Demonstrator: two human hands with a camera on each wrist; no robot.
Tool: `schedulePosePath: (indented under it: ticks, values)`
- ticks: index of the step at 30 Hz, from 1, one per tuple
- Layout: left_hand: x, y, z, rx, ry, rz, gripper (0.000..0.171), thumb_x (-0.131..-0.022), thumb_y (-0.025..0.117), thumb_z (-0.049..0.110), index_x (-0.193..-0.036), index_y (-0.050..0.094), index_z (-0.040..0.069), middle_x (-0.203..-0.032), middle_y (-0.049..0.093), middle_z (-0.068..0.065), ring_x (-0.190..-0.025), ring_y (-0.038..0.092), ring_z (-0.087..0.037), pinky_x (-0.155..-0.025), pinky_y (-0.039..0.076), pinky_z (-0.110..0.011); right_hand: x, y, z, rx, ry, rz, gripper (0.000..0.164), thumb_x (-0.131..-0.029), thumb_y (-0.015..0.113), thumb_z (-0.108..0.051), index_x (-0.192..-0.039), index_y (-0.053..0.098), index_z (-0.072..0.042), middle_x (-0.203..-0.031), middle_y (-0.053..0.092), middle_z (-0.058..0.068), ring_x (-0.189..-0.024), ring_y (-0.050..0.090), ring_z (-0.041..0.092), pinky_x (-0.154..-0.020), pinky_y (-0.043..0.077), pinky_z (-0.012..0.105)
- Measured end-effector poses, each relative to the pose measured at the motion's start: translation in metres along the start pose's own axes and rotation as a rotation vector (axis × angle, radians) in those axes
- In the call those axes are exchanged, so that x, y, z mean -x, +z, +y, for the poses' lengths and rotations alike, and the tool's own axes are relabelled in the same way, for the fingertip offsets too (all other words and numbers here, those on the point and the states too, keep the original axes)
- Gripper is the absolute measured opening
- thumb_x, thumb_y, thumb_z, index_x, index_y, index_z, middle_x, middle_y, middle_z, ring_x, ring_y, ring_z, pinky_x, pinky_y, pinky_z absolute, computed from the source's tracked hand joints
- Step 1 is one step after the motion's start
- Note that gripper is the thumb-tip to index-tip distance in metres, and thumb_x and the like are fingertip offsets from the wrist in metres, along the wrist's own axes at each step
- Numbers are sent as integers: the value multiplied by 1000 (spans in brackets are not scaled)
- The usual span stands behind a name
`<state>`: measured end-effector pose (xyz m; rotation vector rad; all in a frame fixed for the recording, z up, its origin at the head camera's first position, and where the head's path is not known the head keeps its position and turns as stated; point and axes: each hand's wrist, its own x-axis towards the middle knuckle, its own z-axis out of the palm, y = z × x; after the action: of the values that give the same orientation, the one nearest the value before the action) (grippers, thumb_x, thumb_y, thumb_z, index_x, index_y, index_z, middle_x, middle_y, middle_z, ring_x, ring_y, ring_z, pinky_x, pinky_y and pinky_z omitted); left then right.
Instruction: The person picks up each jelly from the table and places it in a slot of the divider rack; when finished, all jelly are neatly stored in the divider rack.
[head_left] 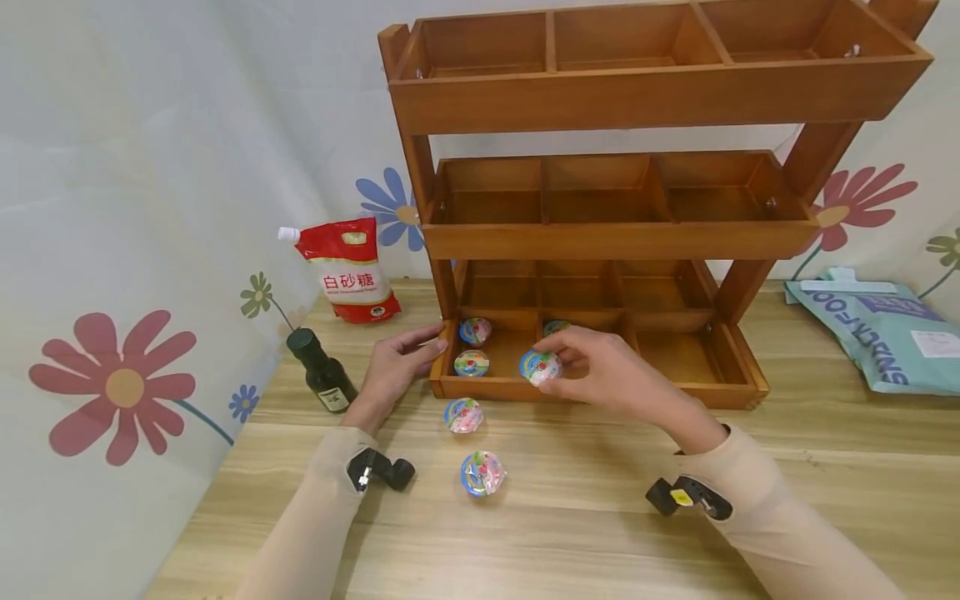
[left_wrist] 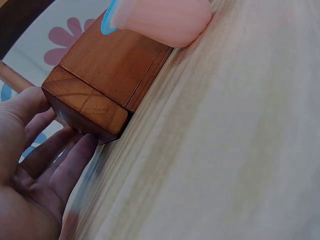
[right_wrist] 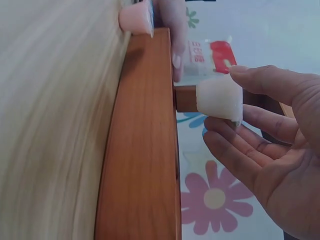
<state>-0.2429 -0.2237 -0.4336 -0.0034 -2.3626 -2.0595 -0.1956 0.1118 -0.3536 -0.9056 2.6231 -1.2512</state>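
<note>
My right hand (head_left: 600, 371) pinches a white jelly cup (right_wrist: 219, 98) between thumb and fingers, its printed lid towards the head camera. It is held at the front of the rack's bottom tier, by the divider between the left and middle compartments. My left hand (head_left: 395, 367) rests against the left end of the wooden rack (head_left: 577, 96), thumb and fingers touching its front corner. Two jelly cups (head_left: 471, 363) sit in the bottom left compartment. Another cup (head_left: 556, 327) stands in the middle one, partly behind my right hand. Two pink jelly cups (head_left: 482, 473) are on the table before the rack.
A dark bottle (head_left: 321, 371) stands just left of my left hand. Behind it is a red and white sugar bag (head_left: 350, 271) with a white cap. At the far right lies a teal snack bag (head_left: 885, 333). The rack's upper tiers rise above both hands.
</note>
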Motion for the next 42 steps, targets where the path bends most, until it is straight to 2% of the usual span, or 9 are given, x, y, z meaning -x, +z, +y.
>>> schedulePosePath:
  ticks: [13, 20, 42]
  values:
    - [-1, 0, -2, 13, -2, -4, 41, -100, 78, 16, -138, 72, 6, -141, 67, -12, -111, 71, -16, -88, 62, -27, -4, -12, 12, -25, 58, 53, 45, -93, 84, -14, -134, 68, -4, -119, 70, 11, -108, 70, 29, -95, 61, 46]
    - [0, -1, -1, 1, 2, 0, 40, -100, 78, 16, -138, 71, 6, -141, 67, -13, -109, 71, -14, -86, 63, -27, -5, -16, 20, -24, 113, 51, 45, -95, 83, -15, -136, 68, -6, -120, 70, 13, -109, 71, 31, -92, 62, 45]
    - [0, 0, 0, 37, -2, -9, 41, -101, 76, 13, -140, 70, 4, -144, 65, -15, -112, 71, -14, -89, 62, -29, -11, -10, 48, -5, 144, 42, 45, -97, 82, -23, -134, 69, -1, -117, 71, 14, -110, 70, 31, -91, 61, 46]
